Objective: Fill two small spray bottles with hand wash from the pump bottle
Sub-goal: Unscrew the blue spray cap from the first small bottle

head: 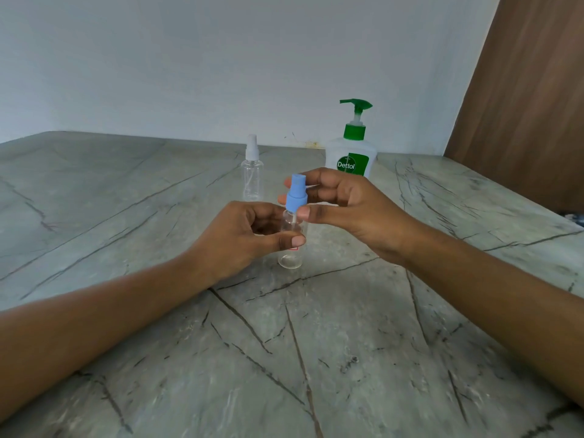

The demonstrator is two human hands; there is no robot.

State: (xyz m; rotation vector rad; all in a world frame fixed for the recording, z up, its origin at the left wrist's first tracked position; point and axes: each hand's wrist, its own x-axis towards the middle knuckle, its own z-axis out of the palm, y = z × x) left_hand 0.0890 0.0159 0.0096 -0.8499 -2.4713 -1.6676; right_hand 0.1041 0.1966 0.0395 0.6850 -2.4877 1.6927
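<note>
A small clear spray bottle (290,259) stands on the grey marble table (316,358) in the middle. My left hand (240,238) grips its body. My right hand (344,207) pinches its blue spray cap (296,194) between thumb and fingers, the cap raised slightly off the neck with the dip tube showing. Behind it stands a second clear spray bottle (252,172) with a clear cap, untouched. The white pump bottle (352,153) with a green pump and a green label stands at the back right, partly hidden by my right hand.
A pale wall (221,58) runs along the table's far edge. A brown wooden panel (531,105) rises at the right. A dark object (573,218) shows at the table's right edge.
</note>
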